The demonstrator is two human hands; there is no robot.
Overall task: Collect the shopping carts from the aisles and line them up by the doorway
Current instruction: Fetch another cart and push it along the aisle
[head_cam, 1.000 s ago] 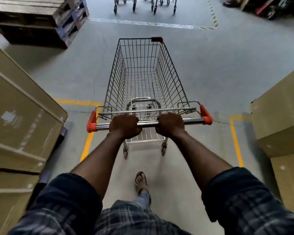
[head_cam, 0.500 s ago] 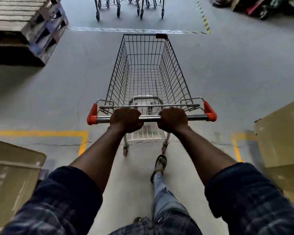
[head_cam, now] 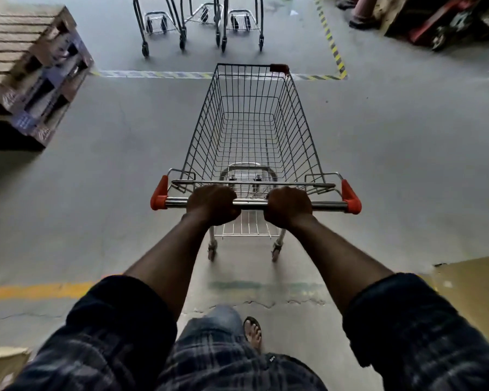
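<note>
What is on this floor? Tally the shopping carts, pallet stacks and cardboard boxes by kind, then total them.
Pushed shopping cart: 1
Parked shopping carts: 3 (tops cut off by the frame)
Wooden pallet stack: 1
Cardboard boxes: 2 (one right, one lower left)
Total: 7

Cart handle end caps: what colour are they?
Orange-red, on both end caps of the cart handle, plain in the head view.
</note>
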